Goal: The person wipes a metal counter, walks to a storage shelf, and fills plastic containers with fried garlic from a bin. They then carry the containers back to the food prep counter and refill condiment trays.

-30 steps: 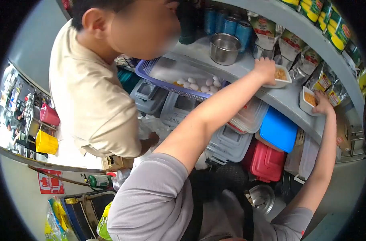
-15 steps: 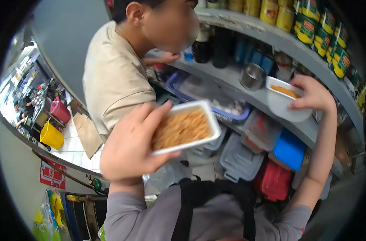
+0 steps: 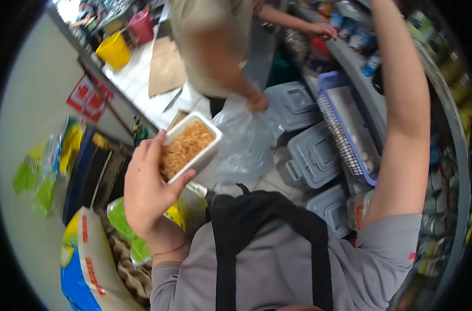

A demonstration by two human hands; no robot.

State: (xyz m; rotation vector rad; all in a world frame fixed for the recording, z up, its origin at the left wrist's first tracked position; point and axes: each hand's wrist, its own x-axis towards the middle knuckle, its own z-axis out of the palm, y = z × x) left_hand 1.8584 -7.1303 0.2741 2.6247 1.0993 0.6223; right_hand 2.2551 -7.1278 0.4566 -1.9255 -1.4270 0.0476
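Note:
My left hand (image 3: 152, 184) grips a white rectangular tub (image 3: 213, 143) by its side, thumb at the near edge. Golden-brown shredded or crumbly food (image 3: 188, 147) fills the tub, which is tilted toward the camera. My right forearm (image 3: 402, 103) stretches up past the top edge of the view, over the shelf side; the right hand and anything in it lie outside the frame. Beneath that arm is a purple basket (image 3: 327, 102) with a few white eggs (image 3: 368, 161) in it.
A co-worker (image 3: 210, 46) in a beige shirt stands ahead, one hand at a clear plastic bag (image 3: 244, 147), the other on the shelf edge. Grey lidded bins (image 3: 315, 155) line the floor by the shelf. Large sacks (image 3: 93, 264) stand at lower left. Further off is a yellow bucket (image 3: 113, 51).
The view has swung left. My left hand has carried the food tub from the shelf toward the left. My right hand, earlier holding another tub, has left the view. The co-worker's hand is on the bag.

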